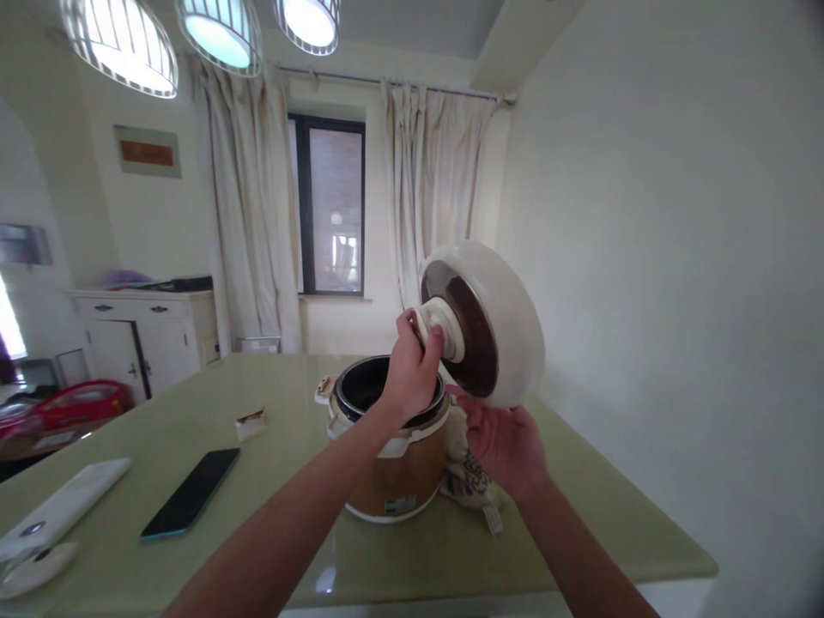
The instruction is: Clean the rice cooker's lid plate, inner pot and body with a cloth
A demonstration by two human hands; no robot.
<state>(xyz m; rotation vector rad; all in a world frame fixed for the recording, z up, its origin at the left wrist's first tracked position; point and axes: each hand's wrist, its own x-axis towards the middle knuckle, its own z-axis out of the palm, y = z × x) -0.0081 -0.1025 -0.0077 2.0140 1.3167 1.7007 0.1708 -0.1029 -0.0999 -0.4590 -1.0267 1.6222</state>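
Note:
A white pot lid with a brown centre (515, 318) is raised and tilted on its side, to the right of an electric pressure cooker. My left hand (412, 369) is closed around the white knob in the lid's centre. Beneath the lid's lower rim, my right hand (505, 442) has its fingers curled against the edge; a small pinkish bit by the fingertips is too unclear to name. The brown and white pressure cooker (390, 481) stands upright without its lid, its dark inner pot (357, 386) showing. My left wrist crosses in front of the pot's opening.
A printed cloth bag (473, 485) lies beside the cooker on the greenish table (270, 549). To the left are a black phone (190, 493), a small whitish packet (251, 424) and a long white device (64, 506). A wall rises along the table's right side.

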